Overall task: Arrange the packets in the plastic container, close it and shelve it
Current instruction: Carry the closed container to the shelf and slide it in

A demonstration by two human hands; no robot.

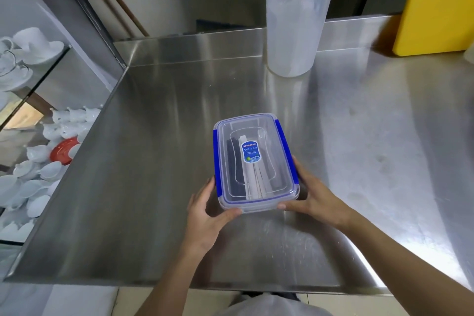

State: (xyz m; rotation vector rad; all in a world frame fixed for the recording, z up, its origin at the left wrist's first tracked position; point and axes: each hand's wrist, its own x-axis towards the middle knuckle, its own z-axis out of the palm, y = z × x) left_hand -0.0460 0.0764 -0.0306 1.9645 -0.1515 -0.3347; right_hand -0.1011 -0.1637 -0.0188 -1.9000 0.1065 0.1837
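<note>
Your left hand (205,209) cups the near left corner of the clear rectangular plastic container with blue side clips (255,161), thumb along its near edge, fingers spread up the left side. Your right hand (311,195) mirrors it on the near right corner, fingers pressed against the blue clip. The lid is on, and long wrapped packets (252,179) show through it. The container sits flat on the stainless steel counter (154,161), its long axis running away from you, tilted slightly left.
</note>
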